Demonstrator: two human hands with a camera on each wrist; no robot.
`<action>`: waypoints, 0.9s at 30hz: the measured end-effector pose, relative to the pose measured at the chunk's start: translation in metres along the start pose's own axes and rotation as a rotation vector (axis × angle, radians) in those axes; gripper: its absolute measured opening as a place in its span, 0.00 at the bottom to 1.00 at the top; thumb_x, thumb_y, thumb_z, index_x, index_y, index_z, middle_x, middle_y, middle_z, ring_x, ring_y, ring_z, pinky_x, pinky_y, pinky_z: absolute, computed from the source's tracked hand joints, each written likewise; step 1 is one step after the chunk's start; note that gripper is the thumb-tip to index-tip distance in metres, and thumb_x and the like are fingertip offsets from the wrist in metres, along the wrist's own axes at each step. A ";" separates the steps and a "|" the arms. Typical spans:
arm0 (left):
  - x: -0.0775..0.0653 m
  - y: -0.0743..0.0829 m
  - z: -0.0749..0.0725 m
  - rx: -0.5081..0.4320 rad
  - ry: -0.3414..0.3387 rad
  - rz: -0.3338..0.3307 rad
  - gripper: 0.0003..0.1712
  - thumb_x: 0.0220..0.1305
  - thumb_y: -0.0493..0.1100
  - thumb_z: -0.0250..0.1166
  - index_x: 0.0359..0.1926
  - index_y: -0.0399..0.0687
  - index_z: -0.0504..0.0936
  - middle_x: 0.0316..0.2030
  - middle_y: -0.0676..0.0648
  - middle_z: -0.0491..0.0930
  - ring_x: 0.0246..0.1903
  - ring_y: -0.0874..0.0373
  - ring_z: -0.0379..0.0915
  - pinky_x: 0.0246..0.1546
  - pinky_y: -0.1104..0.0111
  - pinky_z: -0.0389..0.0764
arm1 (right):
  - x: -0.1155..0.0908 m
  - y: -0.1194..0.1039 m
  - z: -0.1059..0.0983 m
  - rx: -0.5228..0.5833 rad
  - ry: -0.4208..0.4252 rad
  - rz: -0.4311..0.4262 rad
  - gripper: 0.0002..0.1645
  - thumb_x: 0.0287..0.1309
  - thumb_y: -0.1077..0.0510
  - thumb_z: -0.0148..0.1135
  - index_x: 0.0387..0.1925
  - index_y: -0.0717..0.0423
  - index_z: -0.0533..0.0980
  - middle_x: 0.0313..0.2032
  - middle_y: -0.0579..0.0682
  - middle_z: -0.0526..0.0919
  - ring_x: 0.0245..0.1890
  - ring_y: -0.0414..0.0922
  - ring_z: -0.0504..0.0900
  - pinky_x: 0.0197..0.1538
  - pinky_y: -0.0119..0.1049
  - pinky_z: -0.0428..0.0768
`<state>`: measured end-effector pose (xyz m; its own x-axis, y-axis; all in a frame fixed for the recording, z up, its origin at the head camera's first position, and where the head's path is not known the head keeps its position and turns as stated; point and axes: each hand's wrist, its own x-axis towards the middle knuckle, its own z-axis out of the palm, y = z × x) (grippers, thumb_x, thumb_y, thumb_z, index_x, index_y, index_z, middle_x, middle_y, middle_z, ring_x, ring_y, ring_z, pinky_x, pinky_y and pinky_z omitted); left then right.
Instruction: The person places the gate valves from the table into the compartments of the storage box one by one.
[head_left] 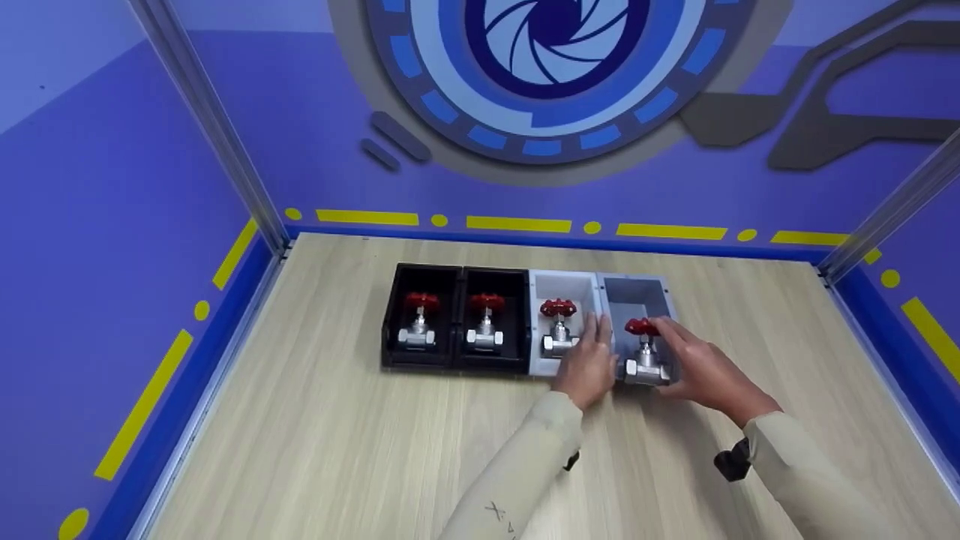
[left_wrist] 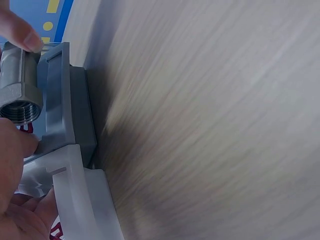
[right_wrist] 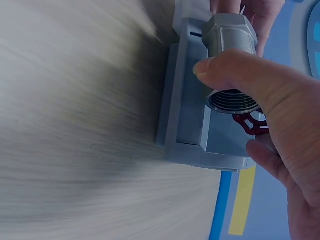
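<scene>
My right hand (head_left: 709,371) grips a metal valve (head_left: 645,367) with a red handwheel, thumb on the hex body, fingers by the wheel. The valve is over the front part of the grey bin (head_left: 634,289), its threaded opening showing in the right wrist view. My left hand (head_left: 589,367) straddles the adjoining side walls of the grey bin and the white bin (head_left: 544,285). Its fingers reach down inside the white bin, while the thumb (left_wrist: 27,144) lies on the grey side. Beside those fingers, a second red-wheeled valve (head_left: 559,330) stands in the white bin.
Two black bins (head_left: 495,281) adjoin the white one on the left, each with a red-wheeled valve (head_left: 418,326) standing in it. The row sits on a wooden tabletop (head_left: 300,435), enclosed by blue printed panels (head_left: 285,135) with metal corner posts.
</scene>
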<state>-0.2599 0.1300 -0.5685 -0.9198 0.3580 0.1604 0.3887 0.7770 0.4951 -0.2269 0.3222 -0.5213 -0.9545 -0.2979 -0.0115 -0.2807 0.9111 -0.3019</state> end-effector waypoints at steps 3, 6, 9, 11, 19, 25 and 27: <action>0.000 0.000 0.000 -0.010 0.004 0.002 0.43 0.65 0.47 0.63 0.75 0.45 0.53 0.74 0.37 0.51 0.42 0.55 0.83 0.32 0.79 0.80 | 0.004 0.001 -0.002 0.001 -0.020 0.012 0.68 0.34 0.60 0.82 0.74 0.56 0.50 0.72 0.64 0.56 0.67 0.64 0.65 0.59 0.54 0.73; 0.000 -0.001 0.001 -0.004 0.010 0.009 0.43 0.65 0.48 0.63 0.75 0.45 0.53 0.74 0.36 0.52 0.39 0.57 0.83 0.30 0.80 0.80 | 0.009 0.002 -0.004 0.000 -0.036 0.025 0.68 0.35 0.60 0.81 0.75 0.56 0.49 0.73 0.64 0.55 0.68 0.64 0.64 0.60 0.54 0.72; 0.000 -0.001 0.002 0.005 0.015 0.016 0.43 0.65 0.48 0.63 0.75 0.44 0.53 0.73 0.35 0.53 0.38 0.57 0.83 0.28 0.80 0.79 | 0.013 0.004 -0.005 0.002 -0.037 0.030 0.69 0.34 0.60 0.82 0.75 0.57 0.50 0.72 0.64 0.56 0.68 0.64 0.64 0.60 0.55 0.71; 0.000 -0.001 0.002 0.008 0.021 0.019 0.43 0.65 0.48 0.63 0.75 0.44 0.53 0.73 0.35 0.54 0.38 0.57 0.83 0.28 0.80 0.79 | 0.016 0.006 -0.005 0.001 -0.030 0.020 0.68 0.33 0.60 0.82 0.74 0.59 0.51 0.72 0.64 0.57 0.67 0.64 0.66 0.60 0.55 0.72; 0.001 -0.002 0.002 0.046 0.028 0.024 0.42 0.65 0.49 0.62 0.74 0.44 0.55 0.73 0.36 0.56 0.37 0.58 0.83 0.33 0.76 0.81 | 0.027 0.008 -0.006 0.007 -0.039 0.017 0.67 0.32 0.61 0.81 0.73 0.61 0.51 0.72 0.65 0.57 0.66 0.62 0.67 0.61 0.55 0.71; 0.000 -0.001 0.001 0.041 0.000 0.001 0.43 0.65 0.49 0.62 0.75 0.46 0.53 0.74 0.38 0.54 0.36 0.59 0.82 0.29 0.78 0.79 | 0.037 0.011 -0.007 0.038 -0.046 0.031 0.67 0.32 0.62 0.81 0.73 0.61 0.51 0.71 0.65 0.58 0.65 0.61 0.68 0.62 0.56 0.71; 0.001 0.000 0.001 0.045 -0.001 0.003 0.43 0.65 0.50 0.62 0.75 0.46 0.53 0.74 0.38 0.54 0.35 0.59 0.82 0.29 0.78 0.79 | 0.041 0.012 -0.007 0.037 -0.045 0.039 0.67 0.31 0.62 0.81 0.73 0.62 0.52 0.71 0.66 0.58 0.66 0.62 0.67 0.62 0.57 0.71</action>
<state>-0.2608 0.1302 -0.5691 -0.9186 0.3611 0.1606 0.3935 0.7986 0.4554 -0.2699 0.3231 -0.5186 -0.9590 -0.2754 -0.0670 -0.2383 0.9115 -0.3352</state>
